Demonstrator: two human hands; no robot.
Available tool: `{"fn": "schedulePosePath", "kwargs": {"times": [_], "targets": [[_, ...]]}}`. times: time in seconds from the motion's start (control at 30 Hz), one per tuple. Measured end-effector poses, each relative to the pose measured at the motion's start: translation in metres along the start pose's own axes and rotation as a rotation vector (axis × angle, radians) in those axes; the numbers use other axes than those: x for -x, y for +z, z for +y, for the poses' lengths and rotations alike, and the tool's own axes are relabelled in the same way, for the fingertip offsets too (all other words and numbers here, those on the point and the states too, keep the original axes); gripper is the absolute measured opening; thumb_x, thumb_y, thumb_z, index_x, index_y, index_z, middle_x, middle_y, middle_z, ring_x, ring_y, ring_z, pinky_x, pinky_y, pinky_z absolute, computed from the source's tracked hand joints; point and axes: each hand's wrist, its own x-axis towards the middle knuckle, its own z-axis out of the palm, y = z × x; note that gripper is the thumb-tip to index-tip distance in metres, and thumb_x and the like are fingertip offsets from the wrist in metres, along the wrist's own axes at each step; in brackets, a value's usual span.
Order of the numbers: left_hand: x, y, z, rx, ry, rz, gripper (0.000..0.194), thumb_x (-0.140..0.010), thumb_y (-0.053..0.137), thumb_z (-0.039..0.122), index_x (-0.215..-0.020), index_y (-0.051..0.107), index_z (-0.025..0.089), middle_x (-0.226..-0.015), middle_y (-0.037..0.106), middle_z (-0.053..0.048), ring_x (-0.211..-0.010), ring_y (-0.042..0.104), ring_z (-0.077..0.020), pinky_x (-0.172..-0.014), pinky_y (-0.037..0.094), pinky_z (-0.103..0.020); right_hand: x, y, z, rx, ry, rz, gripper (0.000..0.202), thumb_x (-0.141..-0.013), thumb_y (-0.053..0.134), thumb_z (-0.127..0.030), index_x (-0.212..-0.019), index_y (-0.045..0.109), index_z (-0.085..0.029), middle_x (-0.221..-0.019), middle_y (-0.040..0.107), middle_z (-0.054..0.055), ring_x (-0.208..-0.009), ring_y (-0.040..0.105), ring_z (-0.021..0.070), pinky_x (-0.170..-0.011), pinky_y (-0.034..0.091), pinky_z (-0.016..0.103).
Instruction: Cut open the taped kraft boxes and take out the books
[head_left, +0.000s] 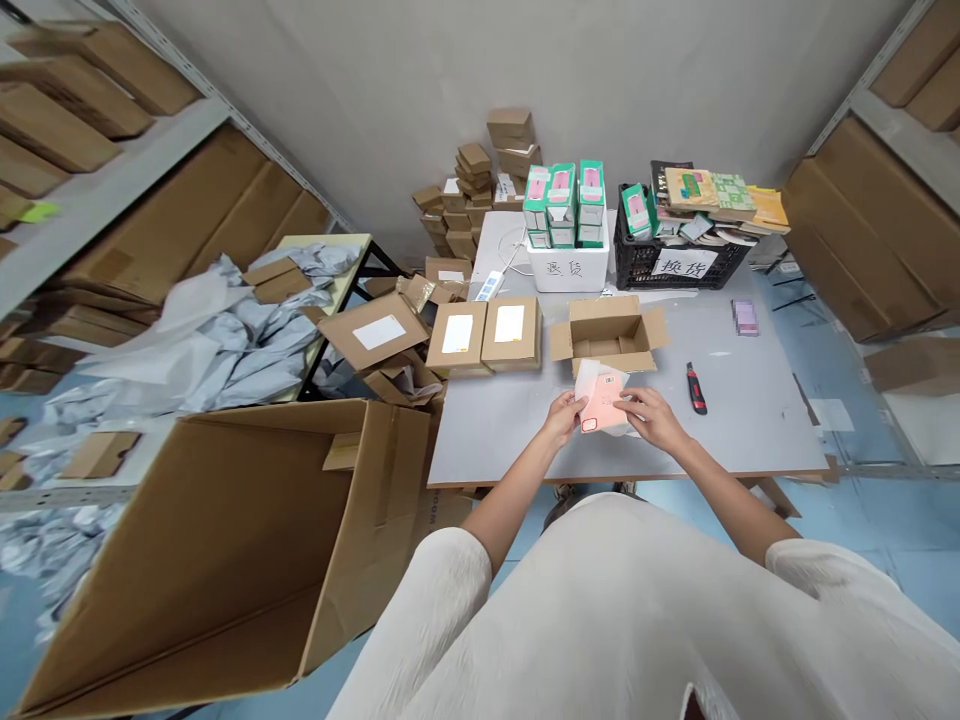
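Near the table's front edge I hold a flat pink package (602,402) with a barcode label and a red-outlined mark. Thin white wrapping (592,372) shows behind and around it. My left hand (564,417) is closed on its left edge, thumb on top. At its right side, my right hand (651,415) pinches the edge and wrapping between thumb and fingers. Just beyond, an open cardboard box (611,335) stands with its flaps spread; no contents show in the visible part. A black and red utility knife (696,388) lies to the right of my right hand.
Two closed labelled boxes (511,335) sit left on the table (487,425). Behind are a white bin (568,270) of green-and-pink boxes and a black crate (634,262) of books. A large open carton (390,500) stands at the left, before shelves (150,160).
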Motion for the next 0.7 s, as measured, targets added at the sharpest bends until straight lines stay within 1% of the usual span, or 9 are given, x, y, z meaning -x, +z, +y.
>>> {"fn": "schedulePosePath", "kwargs": {"times": [0.07,0.17,0.27,0.33,0.4,0.47,0.57,0.7], "targets": [[-0.001,0.003,0.003,-0.012,0.023,-0.023,0.041,-0.072,0.099,0.034,-0.098,0.071,0.018,-0.087,0.078,-0.004,-0.077,0.073,-0.0177,-0.073,0.06,-0.03,-0.003,-0.007,-0.001,0.028,0.023,0.036,0.039,-0.11,0.048,-0.024,-0.136,0.076,-0.032,-0.133,0.074,0.012,-0.11,0.068,0.0285,-0.1,0.057,0.049],[-0.001,0.006,0.008,-0.061,0.068,0.009,0.038,-0.073,0.095,0.036,-0.099,0.071,0.02,-0.084,0.075,-0.001,-0.072,0.07,-0.0158,-0.068,0.055,-0.027,-0.006,-0.016,0.0,0.03,0.102,0.143,0.039,-0.112,0.045,-0.03,-0.134,0.076,-0.03,-0.125,0.077,0.013,-0.111,0.069,0.0311,-0.1,0.057,0.05],[-0.002,0.005,0.011,-0.139,0.154,0.055,0.032,-0.073,0.089,0.032,-0.095,0.069,0.021,-0.077,0.073,0.001,-0.062,0.063,-0.0126,-0.059,0.047,-0.023,-0.006,-0.023,0.004,0.011,0.232,0.257,0.04,-0.113,0.043,-0.038,-0.129,0.078,-0.026,-0.114,0.079,0.014,-0.106,0.071,0.0321,-0.098,0.058,0.049],[-0.004,0.002,0.015,-0.187,0.212,0.065,0.025,-0.072,0.085,0.028,-0.089,0.068,0.021,-0.07,0.068,0.003,-0.056,0.056,-0.0108,-0.053,0.042,-0.021,-0.004,-0.027,0.007,-0.038,0.314,0.324,0.043,-0.113,0.043,-0.044,-0.124,0.079,-0.024,-0.11,0.079,0.014,-0.1,0.072,0.0312,-0.093,0.059,0.046],[-0.007,-0.001,0.022,-0.206,0.252,0.073,0.02,-0.07,0.081,0.026,-0.084,0.067,0.022,-0.065,0.065,0.005,-0.053,0.053,-0.0103,-0.051,0.04,-0.02,0.0,-0.028,0.012,-0.112,0.383,0.396,0.045,-0.111,0.046,-0.052,-0.117,0.08,-0.022,-0.108,0.08,0.013,-0.095,0.073,0.0298,-0.089,0.06,0.044],[-0.013,-0.002,0.033,-0.173,0.285,0.099,0.018,-0.069,0.079,0.025,-0.081,0.066,0.022,-0.067,0.065,0.005,-0.056,0.056,-0.0109,-0.052,0.042,-0.02,0.004,-0.028,0.018,-0.196,0.446,0.476,0.049,-0.109,0.05,-0.059,-0.114,0.08,-0.022,-0.107,0.081,0.011,-0.095,0.073,0.0291,-0.087,0.061,0.042],[-0.027,0.001,0.054,-0.057,0.32,0.159,0.019,-0.067,0.08,0.022,-0.082,0.068,0.021,-0.073,0.069,0.003,-0.061,0.061,-0.0118,-0.057,0.048,-0.021,0.006,-0.026,0.027,-0.33,0.535,0.581,0.054,-0.104,0.056,-0.067,-0.113,0.081,-0.02,-0.109,0.082,0.011,-0.098,0.074,0.0298,-0.089,0.061,0.043],[-0.047,0.014,0.083,0.067,0.376,0.161,0.019,-0.067,0.077,0.018,-0.083,0.067,0.021,-0.082,0.073,-0.001,-0.074,0.069,-0.0151,-0.07,0.057,-0.027,0.006,-0.029,0.037,-0.456,0.6,0.636,0.056,-0.099,0.062,-0.07,-0.118,0.08,-0.02,-0.117,0.083,0.012,-0.105,0.075,0.0316,-0.095,0.061,0.047]]}}
